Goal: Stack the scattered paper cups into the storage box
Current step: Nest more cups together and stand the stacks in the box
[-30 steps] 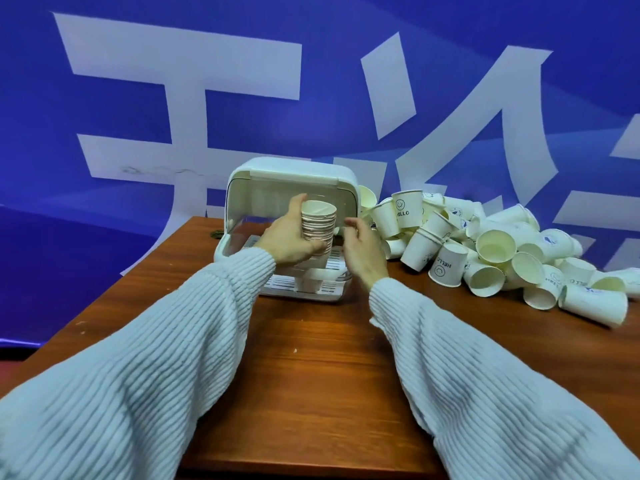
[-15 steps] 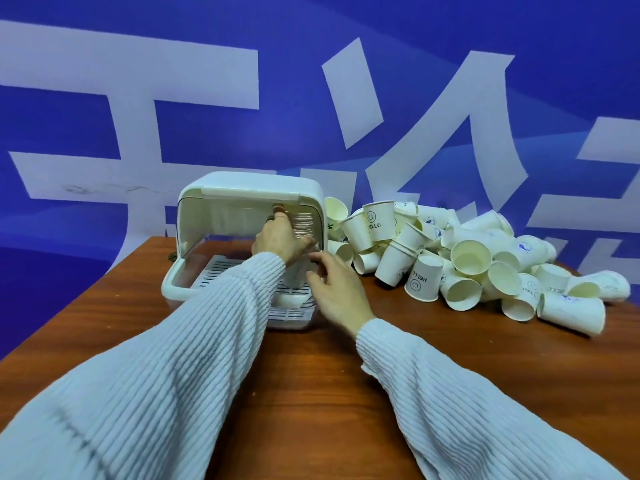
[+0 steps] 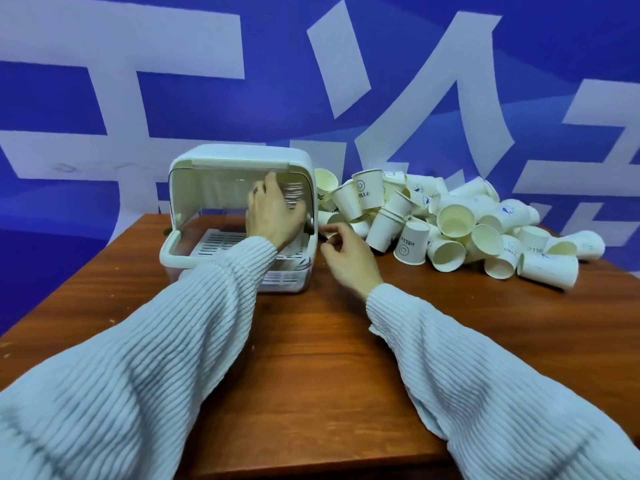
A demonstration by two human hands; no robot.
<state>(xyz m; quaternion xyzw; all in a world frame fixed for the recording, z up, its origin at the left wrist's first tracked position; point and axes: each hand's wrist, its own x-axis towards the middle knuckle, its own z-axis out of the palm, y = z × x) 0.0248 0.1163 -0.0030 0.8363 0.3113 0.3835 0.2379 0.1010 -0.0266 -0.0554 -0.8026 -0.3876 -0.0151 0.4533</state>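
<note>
Gripping a cup stack [image 3: 294, 197] inside the box [image 3: 242, 157], the left hand [image 3: 273, 213] could topple it; right hand [image 3: 346, 254] hangs loosely curled, holding nothing.

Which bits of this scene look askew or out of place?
The loose paper cups lie in a jumbled heap right of the storage box: most tipped on their sides, a few upside down. Inside the box, the left hand holds a stack of cups. Nothing looks spilled or damaged.
</note>
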